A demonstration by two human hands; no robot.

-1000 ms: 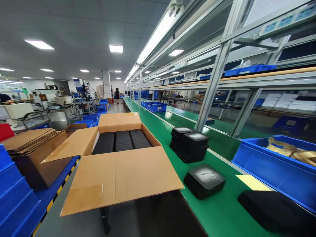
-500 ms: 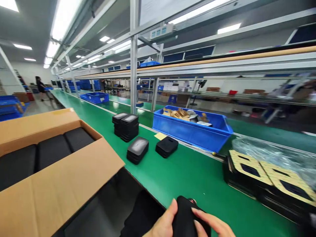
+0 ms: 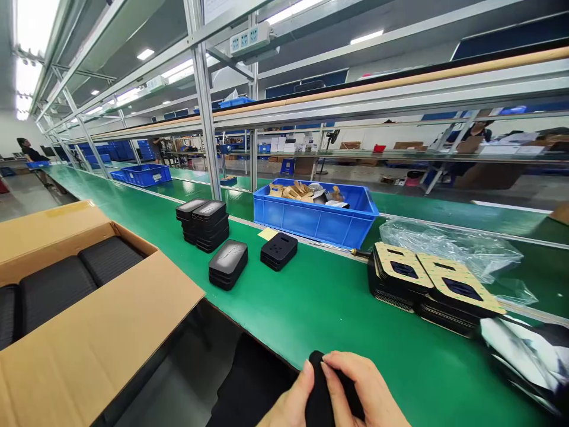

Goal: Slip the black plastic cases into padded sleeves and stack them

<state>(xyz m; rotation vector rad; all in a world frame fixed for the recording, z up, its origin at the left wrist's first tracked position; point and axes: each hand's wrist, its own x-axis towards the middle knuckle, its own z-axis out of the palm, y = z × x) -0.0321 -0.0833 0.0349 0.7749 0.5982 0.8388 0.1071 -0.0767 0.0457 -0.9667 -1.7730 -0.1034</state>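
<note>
At the bottom of the head view, near the bench edge, both my hands are closed on a black piece with a rounded end [image 3: 319,398]. My left hand [image 3: 291,402] presses it with the thumb from the left. The fingertips of my right hand [image 3: 362,388] pinch its upper edge from the right. Its lower part is cut off by the frame. Beyond my hands are stacked black rounded panels: a double stack [image 3: 204,228], a lower stack [image 3: 227,267] and a short stack with holes on top [image 3: 278,252]. Right of them lie stacks of yellow-backed black panels [image 3: 462,281].
A green bench [image 3: 302,302] runs from front right to far left. At left stands an open carton [image 3: 111,320] holding black ribbed pieces. A blue bin [image 3: 311,216] with scraps, clear plastic film [image 3: 448,243] and a metal post [image 3: 204,118] stand along the back.
The view has swung right, so the bench things sit further left. My right fingers have moved to the black piece's top edge, and the piece appears turned more edge-on.
</note>
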